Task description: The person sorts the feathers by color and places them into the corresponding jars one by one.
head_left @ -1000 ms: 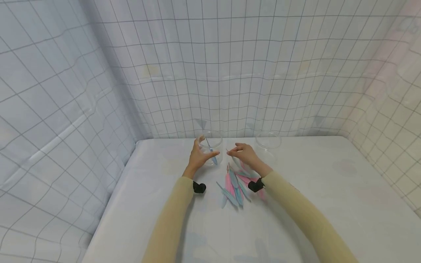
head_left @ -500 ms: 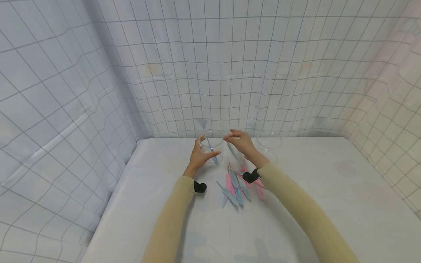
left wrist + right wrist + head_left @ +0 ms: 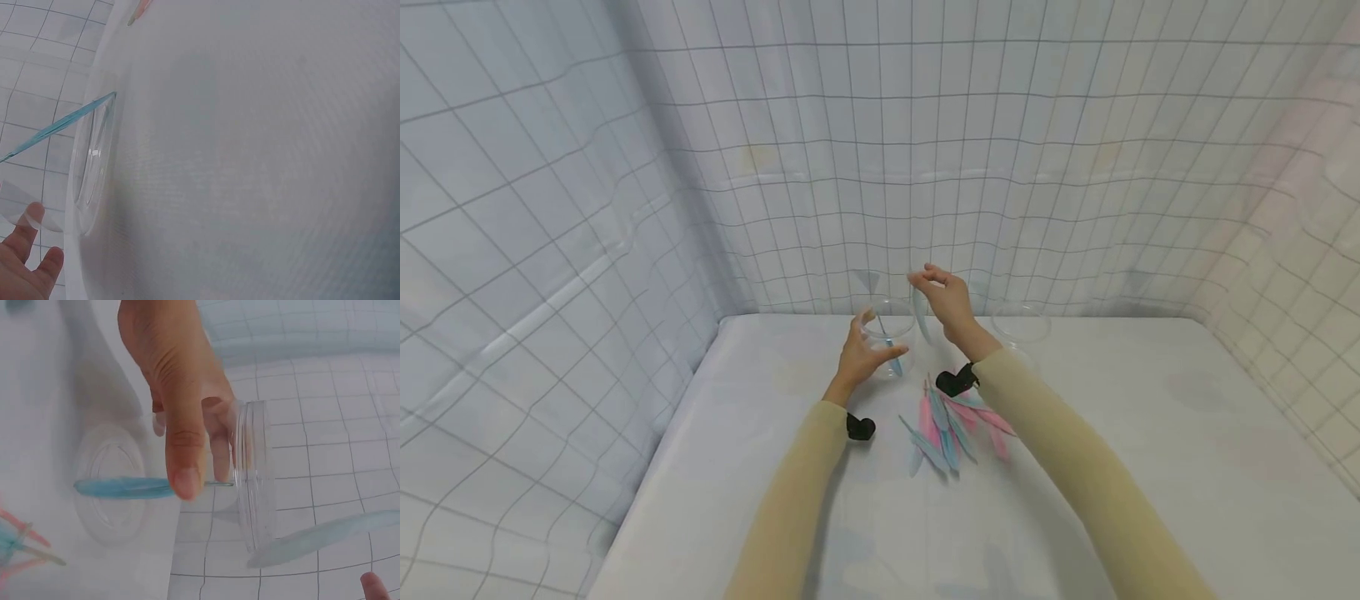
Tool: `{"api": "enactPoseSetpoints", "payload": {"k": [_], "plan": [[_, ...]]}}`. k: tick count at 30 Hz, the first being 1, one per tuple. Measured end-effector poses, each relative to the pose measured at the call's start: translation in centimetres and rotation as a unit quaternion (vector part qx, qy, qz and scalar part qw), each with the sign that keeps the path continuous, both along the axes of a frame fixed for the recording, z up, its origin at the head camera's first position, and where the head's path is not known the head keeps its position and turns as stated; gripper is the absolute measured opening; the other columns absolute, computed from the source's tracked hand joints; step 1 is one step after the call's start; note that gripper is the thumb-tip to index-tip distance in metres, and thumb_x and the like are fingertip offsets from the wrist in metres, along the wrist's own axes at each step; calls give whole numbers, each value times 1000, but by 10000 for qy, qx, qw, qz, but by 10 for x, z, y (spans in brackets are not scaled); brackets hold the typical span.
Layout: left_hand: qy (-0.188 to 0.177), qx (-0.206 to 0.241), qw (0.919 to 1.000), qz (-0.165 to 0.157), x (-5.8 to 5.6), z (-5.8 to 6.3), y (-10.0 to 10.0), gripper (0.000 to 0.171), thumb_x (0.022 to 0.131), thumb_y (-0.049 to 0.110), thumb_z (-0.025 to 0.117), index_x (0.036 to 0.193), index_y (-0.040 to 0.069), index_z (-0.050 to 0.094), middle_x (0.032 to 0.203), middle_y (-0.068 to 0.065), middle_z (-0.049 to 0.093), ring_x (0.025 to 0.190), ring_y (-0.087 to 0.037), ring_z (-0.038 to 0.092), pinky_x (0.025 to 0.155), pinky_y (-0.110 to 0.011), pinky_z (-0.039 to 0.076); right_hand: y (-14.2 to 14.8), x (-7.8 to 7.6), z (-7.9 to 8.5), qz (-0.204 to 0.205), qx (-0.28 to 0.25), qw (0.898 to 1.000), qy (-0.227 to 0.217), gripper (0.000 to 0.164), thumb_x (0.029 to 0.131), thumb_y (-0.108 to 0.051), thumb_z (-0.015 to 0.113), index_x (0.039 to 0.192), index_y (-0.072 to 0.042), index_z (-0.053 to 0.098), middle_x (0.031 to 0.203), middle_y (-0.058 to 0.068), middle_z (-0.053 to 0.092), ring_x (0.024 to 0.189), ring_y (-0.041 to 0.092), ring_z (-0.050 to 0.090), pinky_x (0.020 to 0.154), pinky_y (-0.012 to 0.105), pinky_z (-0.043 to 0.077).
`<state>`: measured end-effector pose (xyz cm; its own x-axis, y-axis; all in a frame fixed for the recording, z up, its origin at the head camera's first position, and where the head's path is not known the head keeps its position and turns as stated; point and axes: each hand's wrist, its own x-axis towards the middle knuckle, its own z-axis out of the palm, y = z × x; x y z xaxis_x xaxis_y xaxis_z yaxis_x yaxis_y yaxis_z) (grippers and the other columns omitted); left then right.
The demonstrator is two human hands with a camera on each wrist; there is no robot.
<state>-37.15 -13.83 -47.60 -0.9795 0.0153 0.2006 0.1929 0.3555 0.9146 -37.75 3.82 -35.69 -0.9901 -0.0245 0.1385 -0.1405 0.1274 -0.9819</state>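
In the head view, my left hand (image 3: 859,358) holds a clear jar (image 3: 889,337) on the table, thumb and fingers on either side of it. Leaning inside the jar is a blue feather (image 3: 125,487), its quill pointing up toward the rim. My right hand (image 3: 950,302) is raised just right of the rim and pinches a pale blue feather (image 3: 922,315) near the quill end, so its vane hangs down. From the right wrist, this pale feather overlaps the jar's rim at the lower right, with one fingertip (image 3: 374,586) below it.
A loose pile of pink and blue feathers (image 3: 943,433) lies on the white table (image 3: 775,467) in front of the jar. Behind my right forearm stands a second clear jar (image 3: 1021,337). Grid-patterned curtains (image 3: 820,150) hang at the back and both sides.
My right hand has risen away from the pile, lifting the pale blue feather up beside the jar's rim. The left hand keeps its hold on the jar.
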Motion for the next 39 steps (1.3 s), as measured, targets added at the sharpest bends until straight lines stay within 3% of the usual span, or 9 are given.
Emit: {"api": "enactPoseSetpoints", "payload": {"k": [9, 14, 25, 33, 39], "plan": [[6, 31, 10000, 59, 1, 0, 1, 101, 71, 41, 83, 147, 18, 22, 146, 1, 35, 129, -31, 35, 101, -48, 35, -15, -10, -2, -382, -1481, 9881, -130, 39, 90, -35, 66, 116, -7, 65, 136, -3, 51, 134, 18, 31, 109, 46, 23], [36, 7, 10000, 62, 2, -2, 4, 99, 71, 43, 83, 147, 19, 23, 146, 3, 36, 127, -29, 37, 100, -46, 36, -22, -12, -9, -501, -1962, 9790, -246, 41, 91, -36, 65, 122, -10, 62, 135, -5, 52, 129, 16, 38, 108, 42, 25], [124, -112, 9998, 117, 3, -1, 2, 100, 72, 42, 82, 147, 15, 22, 146, 1, 35, 128, -29, 37, 100, -49, 35, -30, -15, -33, -483, -1890, 9775, -799, 40, 90, -36, 66, 121, -11, 65, 140, -4, 47, 133, 18, 33, 110, 42, 22], [106, -115, 9998, 101, 2, 0, 2, 100, 71, 44, 82, 146, 18, 22, 146, 2, 35, 128, -31, 36, 99, -49, 36, -27, -10, -40, -298, -1749, 9795, -959, 46, 89, -38, 67, 126, -12, 62, 146, 0, 40, 137, 21, 27, 111, 45, 17], [51, -157, 9998, 104, 2, -1, 1, 101, 71, 46, 82, 147, 19, 21, 147, 1, 34, 128, -32, 35, 99, -50, 37, -19, -8, -48, -287, -1613, 9814, -996, 45, 89, -39, 67, 126, -12, 63, 142, 0, 45, 136, 21, 29, 111, 46, 17]]}}
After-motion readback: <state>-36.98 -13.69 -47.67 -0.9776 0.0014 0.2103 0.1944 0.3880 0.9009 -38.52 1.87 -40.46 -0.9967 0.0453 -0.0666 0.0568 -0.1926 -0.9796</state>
